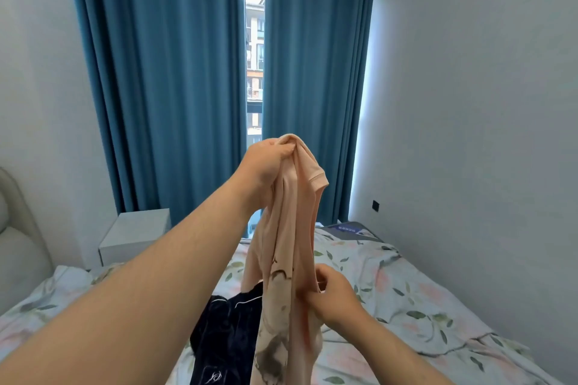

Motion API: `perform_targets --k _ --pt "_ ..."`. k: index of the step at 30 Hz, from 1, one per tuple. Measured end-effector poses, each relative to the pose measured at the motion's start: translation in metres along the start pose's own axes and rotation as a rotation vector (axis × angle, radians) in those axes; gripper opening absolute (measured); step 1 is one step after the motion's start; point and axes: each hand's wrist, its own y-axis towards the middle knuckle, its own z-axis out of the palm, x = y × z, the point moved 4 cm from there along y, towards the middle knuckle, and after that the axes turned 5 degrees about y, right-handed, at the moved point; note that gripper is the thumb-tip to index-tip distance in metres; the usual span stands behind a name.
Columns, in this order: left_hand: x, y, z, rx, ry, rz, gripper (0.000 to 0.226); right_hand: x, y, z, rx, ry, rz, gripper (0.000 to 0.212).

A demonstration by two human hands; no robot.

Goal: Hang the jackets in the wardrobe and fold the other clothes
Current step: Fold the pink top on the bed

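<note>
The left hand grips the pink shirt high; the right hand pinches its edge and should find the shoulder seam before folding.

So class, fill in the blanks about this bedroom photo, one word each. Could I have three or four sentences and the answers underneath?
1. The left hand holds up a garment whose colour is ____.
2. The right hand pinches that garment ____ down than the left hand does.
3. A dark navy garment lies on the ____.
4. The curtains at the window are ____.

Missing words: pink; lower; bed; blue.
</note>
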Motion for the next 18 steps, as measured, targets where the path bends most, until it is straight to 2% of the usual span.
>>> perform_targets --k 4,8,11,14,18 --pt "-0.015 -0.002 -0.008 -0.009 0.002 0.047 0.019 -0.027 0.003 0.01 0.038 -0.126 0.072 0.01" --pt "-0.025 -0.002 -0.04 -0.092 -0.003 0.077 0.017 -0.023 0.007 -0.007 -0.11 -0.03 0.045 0.032" --pt "-0.026 -0.001 -0.083 -0.231 0.019 0.107 0.02 -0.011 0.017 -0.046 -0.244 0.094 0.03 0.026" --pt "-0.017 0.0 -0.129 -0.356 0.207 0.119 0.019 0.009 0.027 -0.096 -0.363 0.224 -0.014 0.036" --pt "0.008 -0.007 -0.157 -0.364 0.558 0.116 0.022 0.053 0.03 -0.142 -0.399 0.116 -0.176 0.045"
